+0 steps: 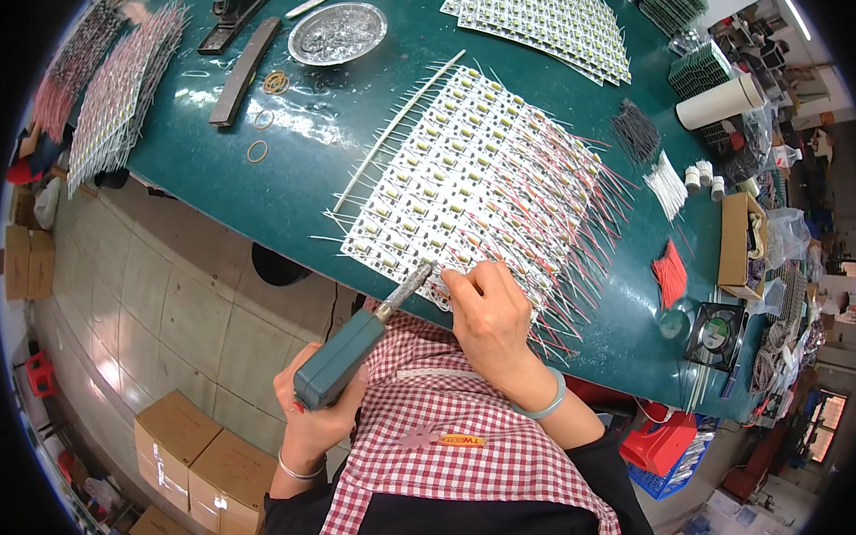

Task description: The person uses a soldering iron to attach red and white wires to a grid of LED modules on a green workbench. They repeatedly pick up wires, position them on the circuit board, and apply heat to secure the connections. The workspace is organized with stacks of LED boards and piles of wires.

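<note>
Green table (289,197), with a wired circuit panel (450,174) at the centre of the frame.
A green soldering tool (345,359) slants up from lower centre, tip at the panel's lower edge. The right hand (492,317) curls just beside that tip; whether it grasps anything, I cannot tell. The left hand (323,424) is clenched around the tool.

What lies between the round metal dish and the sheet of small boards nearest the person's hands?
The head view shows green tabletop, then a long pale strip and thin wires beside the sheet.
</note>
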Demonstrator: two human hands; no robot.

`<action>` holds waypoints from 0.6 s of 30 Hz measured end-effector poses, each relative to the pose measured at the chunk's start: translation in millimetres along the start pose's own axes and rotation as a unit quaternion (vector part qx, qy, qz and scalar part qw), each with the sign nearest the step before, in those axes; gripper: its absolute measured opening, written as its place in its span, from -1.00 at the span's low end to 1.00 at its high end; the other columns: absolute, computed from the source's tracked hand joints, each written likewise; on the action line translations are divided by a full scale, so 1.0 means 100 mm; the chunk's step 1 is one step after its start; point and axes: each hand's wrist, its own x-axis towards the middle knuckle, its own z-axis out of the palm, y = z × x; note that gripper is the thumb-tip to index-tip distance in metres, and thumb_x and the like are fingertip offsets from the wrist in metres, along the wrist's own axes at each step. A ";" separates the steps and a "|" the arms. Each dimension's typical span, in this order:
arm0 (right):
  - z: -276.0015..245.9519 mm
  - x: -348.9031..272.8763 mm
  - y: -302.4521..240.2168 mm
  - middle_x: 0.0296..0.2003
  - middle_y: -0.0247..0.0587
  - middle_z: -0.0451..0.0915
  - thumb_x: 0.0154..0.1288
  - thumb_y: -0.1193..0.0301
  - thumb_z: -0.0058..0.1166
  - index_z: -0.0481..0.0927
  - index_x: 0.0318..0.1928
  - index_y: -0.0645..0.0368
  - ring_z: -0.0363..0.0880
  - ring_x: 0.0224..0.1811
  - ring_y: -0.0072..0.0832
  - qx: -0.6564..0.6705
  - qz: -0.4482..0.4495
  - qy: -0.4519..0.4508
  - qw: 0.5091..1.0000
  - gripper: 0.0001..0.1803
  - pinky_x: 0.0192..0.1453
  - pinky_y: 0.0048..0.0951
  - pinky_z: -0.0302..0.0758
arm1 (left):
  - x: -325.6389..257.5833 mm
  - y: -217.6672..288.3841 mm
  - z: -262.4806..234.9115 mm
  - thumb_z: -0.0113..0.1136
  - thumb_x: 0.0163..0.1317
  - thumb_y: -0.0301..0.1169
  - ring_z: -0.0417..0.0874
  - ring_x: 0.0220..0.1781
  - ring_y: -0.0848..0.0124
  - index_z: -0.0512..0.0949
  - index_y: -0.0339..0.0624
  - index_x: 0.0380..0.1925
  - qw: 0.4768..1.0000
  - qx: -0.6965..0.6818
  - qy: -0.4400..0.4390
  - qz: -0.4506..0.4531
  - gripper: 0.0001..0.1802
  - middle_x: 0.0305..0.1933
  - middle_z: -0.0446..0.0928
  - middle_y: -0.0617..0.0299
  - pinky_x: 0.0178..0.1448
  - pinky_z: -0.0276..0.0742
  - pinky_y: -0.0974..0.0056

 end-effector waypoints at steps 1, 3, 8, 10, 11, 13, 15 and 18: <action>0.00 0.00 0.00 -0.47 -0.28 0.36 -0.01 0.63 0.15 0.66 -0.22 0.18 0.42 -0.41 -0.37 0.000 0.001 -0.001 1.000 -0.73 -0.47 -0.38 0.39 | 0.00 0.00 -0.01 0.37 -0.04 -0.63 0.55 -0.49 0.45 0.62 -0.40 -0.38 1.000 0.012 -0.004 0.013 -0.82 -0.42 0.58 0.16 -0.40 0.44 0.38; 0.00 0.00 0.00 -0.47 -0.29 0.36 0.00 0.63 0.16 0.66 -0.22 0.18 0.42 -0.41 -0.37 -0.001 0.003 -0.003 1.000 -0.73 -0.47 -0.38 0.40 | -0.02 0.01 0.00 0.38 -0.04 -0.63 0.59 -0.48 0.44 0.63 -0.41 -0.36 1.000 -0.014 0.022 -0.016 -0.81 -0.41 0.60 0.13 -0.39 0.48 0.38; 0.01 0.00 -0.01 -0.48 -0.28 0.36 0.01 0.61 0.17 0.66 -0.23 0.17 0.43 -0.41 -0.37 -0.004 0.002 0.001 1.000 -0.75 -0.47 -0.38 0.39 | -0.10 -0.03 0.00 0.39 -0.03 -0.62 0.64 -0.46 0.42 0.65 -0.43 -0.32 0.996 -0.043 0.056 -0.053 -0.78 -0.39 0.63 0.10 -0.36 0.52 0.38; 0.01 0.00 -0.01 -0.47 -0.28 0.36 0.01 0.61 0.17 0.66 -0.23 0.17 0.43 -0.40 -0.37 -0.002 0.003 0.005 1.000 -0.76 -0.44 -0.37 0.38 | -0.09 -0.04 0.00 0.39 -0.03 -0.62 0.64 -0.46 0.43 0.65 -0.43 -0.32 0.996 -0.044 0.061 -0.038 -0.78 -0.39 0.63 0.11 -0.36 0.52 0.38; 0.01 0.00 -0.01 -0.47 -0.29 0.37 0.01 0.60 0.18 0.66 -0.23 0.17 0.43 -0.40 -0.36 0.000 0.004 0.008 1.000 -0.76 -0.42 -0.36 0.38 | -0.09 -0.02 0.01 0.39 -0.03 -0.63 0.64 -0.46 0.43 0.64 -0.43 -0.32 0.996 -0.052 0.062 -0.048 -0.78 -0.39 0.63 0.11 -0.36 0.52 0.38; 0.01 0.00 -0.02 -0.47 -0.29 0.37 0.01 0.60 0.18 0.66 -0.23 0.18 0.43 -0.39 -0.34 0.002 0.000 0.015 1.000 -0.76 -0.39 -0.35 0.38 | -0.09 0.02 0.00 0.39 -0.04 -0.63 0.65 -0.46 0.43 0.64 -0.43 -0.32 0.994 -0.067 0.062 -0.067 -0.77 -0.39 0.64 0.11 -0.36 0.52 0.39; 0.00 0.01 -0.02 -0.47 -0.29 0.38 0.01 0.60 0.19 0.66 -0.23 0.18 0.43 -0.38 -0.33 0.006 -0.011 0.024 1.000 -0.76 -0.35 -0.33 0.38 | -0.09 0.01 -0.01 0.39 -0.03 -0.63 0.65 -0.45 0.43 0.64 -0.43 -0.31 0.995 -0.058 0.062 -0.052 -0.77 -0.38 0.64 0.10 -0.36 0.52 0.40; -0.07 -0.02 -0.08 -0.47 -0.30 0.38 0.02 0.59 0.19 0.65 -0.23 0.19 0.43 -0.37 -0.32 0.016 -0.022 0.015 1.000 -0.77 -0.32 -0.32 0.38 | -0.12 0.00 -0.03 0.39 -0.03 -0.64 0.65 -0.43 0.44 0.64 -0.44 -0.31 0.995 -0.059 0.060 -0.058 -0.77 -0.37 0.64 0.10 -0.35 0.52 0.40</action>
